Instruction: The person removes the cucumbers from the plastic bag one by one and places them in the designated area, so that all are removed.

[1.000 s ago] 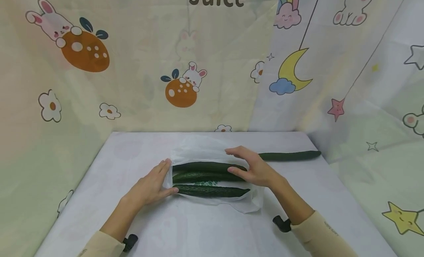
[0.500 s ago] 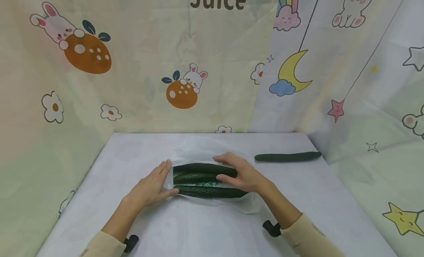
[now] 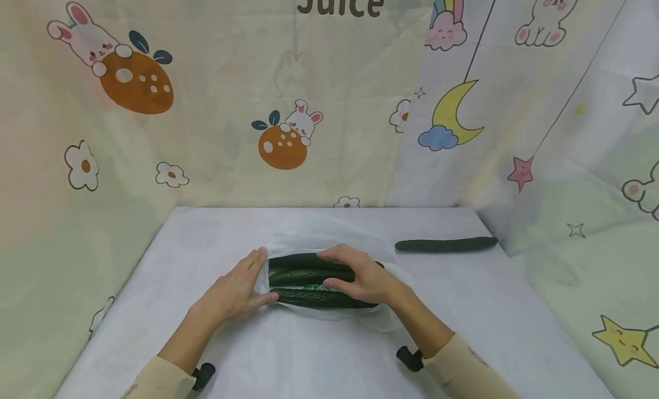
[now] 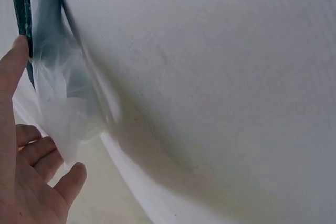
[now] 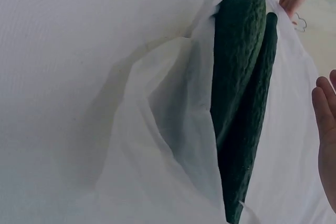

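Three dark green cucumbers (image 3: 311, 298) lie side by side on a thin whitish plastic bag (image 3: 304, 233) with green print. My left hand (image 3: 226, 293) rests at their left ends, fingers extended along the bag's edge, thumb touching the front cucumber. In the left wrist view its fingers lie beside crumpled plastic (image 4: 65, 98). Over the right part of the cucumbers reaches my right hand (image 3: 365, 279), fingers spread and gently bent, hiding part of them. The right wrist view has this hand's straight fingers (image 5: 326, 108) at the edge, apart from the bumpy cucumbers (image 5: 239, 51) beneath the bag's fold.
Another cucumber (image 3: 447, 245) lies alone at the table's back right. The table (image 3: 309, 364) has a white cover. Behind it and at the sides hang printed cloth walls (image 3: 216, 130).
My right hand has moved left across the cucumbers, from their right ends toward the middle, uncovering the lone cucumber's left end. The left hand has stayed in place.
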The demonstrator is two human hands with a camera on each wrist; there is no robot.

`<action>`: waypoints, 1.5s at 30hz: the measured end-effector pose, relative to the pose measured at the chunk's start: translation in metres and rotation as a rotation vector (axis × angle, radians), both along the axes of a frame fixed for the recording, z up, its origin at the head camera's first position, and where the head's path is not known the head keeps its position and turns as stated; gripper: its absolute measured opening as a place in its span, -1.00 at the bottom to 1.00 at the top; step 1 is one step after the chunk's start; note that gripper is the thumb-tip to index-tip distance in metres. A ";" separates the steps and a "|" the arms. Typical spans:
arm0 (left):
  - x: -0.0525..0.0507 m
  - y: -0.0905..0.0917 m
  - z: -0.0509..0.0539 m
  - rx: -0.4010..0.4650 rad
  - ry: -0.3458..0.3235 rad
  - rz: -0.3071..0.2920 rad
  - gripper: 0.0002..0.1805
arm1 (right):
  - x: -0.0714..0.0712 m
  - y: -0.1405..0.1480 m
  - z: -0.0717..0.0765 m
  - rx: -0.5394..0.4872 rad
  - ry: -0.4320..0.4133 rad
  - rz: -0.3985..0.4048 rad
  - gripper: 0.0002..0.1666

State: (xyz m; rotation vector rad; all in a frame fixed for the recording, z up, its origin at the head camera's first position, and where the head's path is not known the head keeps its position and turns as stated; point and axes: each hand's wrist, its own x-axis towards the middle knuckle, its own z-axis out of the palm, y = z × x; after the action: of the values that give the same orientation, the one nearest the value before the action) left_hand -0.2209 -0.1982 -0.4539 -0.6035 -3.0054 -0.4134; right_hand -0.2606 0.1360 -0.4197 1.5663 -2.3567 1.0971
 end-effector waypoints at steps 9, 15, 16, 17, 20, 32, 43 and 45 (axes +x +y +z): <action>0.000 0.000 -0.003 0.001 -0.031 -0.007 0.20 | -0.009 0.004 -0.004 0.155 -0.094 -0.097 -0.36; -0.001 -0.001 -0.003 -0.004 -0.013 -0.005 0.19 | -0.017 0.005 -0.006 0.151 -0.109 -0.131 -0.36; -0.001 -0.001 -0.003 -0.003 -0.007 -0.006 0.19 | -0.017 0.005 -0.006 0.152 -0.111 -0.137 -0.36; -0.001 -0.001 -0.003 -0.001 -0.003 -0.008 0.18 | -0.018 0.004 -0.006 0.154 -0.118 -0.142 -0.35; 0.000 -0.002 -0.002 -0.002 0.003 -0.009 0.18 | -0.020 0.002 -0.007 0.169 -0.138 -0.161 -0.33; 0.002 -0.004 -0.004 0.002 -0.003 -0.007 0.19 | -0.026 -0.001 -0.014 0.191 -0.205 -0.207 -0.28; 0.000 -0.006 -0.008 0.004 0.009 -0.009 0.19 | -0.031 -0.004 -0.020 0.193 -0.202 -0.216 -0.27; 0.000 -0.006 -0.008 0.002 0.007 -0.009 0.19 | -0.033 -0.005 -0.021 0.195 -0.199 -0.218 -0.27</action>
State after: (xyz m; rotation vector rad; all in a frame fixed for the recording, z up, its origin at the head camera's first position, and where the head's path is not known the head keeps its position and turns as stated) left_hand -0.2208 -0.2040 -0.4618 -0.6178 -2.9965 -0.4142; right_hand -0.2931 0.1306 -0.4409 1.2621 -2.7625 1.0450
